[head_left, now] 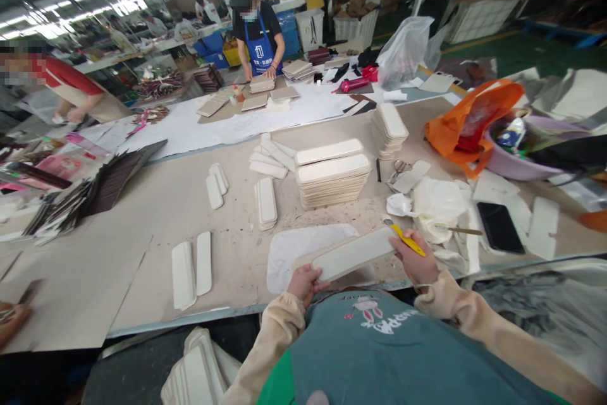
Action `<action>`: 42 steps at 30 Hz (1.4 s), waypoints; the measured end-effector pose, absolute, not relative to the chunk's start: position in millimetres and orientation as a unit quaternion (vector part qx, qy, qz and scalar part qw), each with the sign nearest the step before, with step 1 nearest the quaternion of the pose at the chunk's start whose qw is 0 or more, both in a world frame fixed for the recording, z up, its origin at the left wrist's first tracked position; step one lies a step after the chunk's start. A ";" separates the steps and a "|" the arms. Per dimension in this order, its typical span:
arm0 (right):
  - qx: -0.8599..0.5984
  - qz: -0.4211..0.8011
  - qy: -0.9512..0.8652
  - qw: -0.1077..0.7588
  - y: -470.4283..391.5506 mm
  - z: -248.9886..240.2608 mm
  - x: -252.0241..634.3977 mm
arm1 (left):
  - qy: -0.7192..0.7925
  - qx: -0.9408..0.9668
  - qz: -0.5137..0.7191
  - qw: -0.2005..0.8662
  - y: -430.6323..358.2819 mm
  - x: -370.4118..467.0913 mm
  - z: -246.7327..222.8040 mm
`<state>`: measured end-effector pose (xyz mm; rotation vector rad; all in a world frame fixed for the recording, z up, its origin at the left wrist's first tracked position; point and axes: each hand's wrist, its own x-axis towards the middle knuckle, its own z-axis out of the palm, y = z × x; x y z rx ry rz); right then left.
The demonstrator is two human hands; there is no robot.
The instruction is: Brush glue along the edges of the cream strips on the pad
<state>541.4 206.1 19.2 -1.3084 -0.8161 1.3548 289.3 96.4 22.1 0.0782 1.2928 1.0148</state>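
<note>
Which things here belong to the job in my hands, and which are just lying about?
Part of the job:
pale strip, between left hand and right hand
yellow-handled tool, also in the right hand
stacked strips, probably

Just lying about, it seems:
black phone
orange bag
purple basin

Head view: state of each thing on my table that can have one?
Left hand: closed on pale panel
Right hand: closed on yellow tool
Phone: screen dark
Purple basin: loaded
Orange bag: crumpled
Tall stack: standing
Scissors: cannot tell whether open
</note>
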 end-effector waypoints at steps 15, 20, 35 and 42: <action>-0.541 0.540 -0.410 0.498 203.1 23.4 547.5 | 0.585 0.044 0.460 0.667 92.0 292.2 25.4; -0.541 0.509 -0.453 0.494 208.3 34.3 548.3 | 0.581 0.065 0.458 0.669 92.1 292.6 25.7; -0.511 0.579 -0.304 0.557 228.6 54.7 546.0 | 0.549 0.109 0.486 0.672 100.6 304.8 59.3; -0.511 0.526 -0.361 0.576 230.5 51.5 551.6 | 0.548 0.094 0.492 0.670 103.1 307.1 60.2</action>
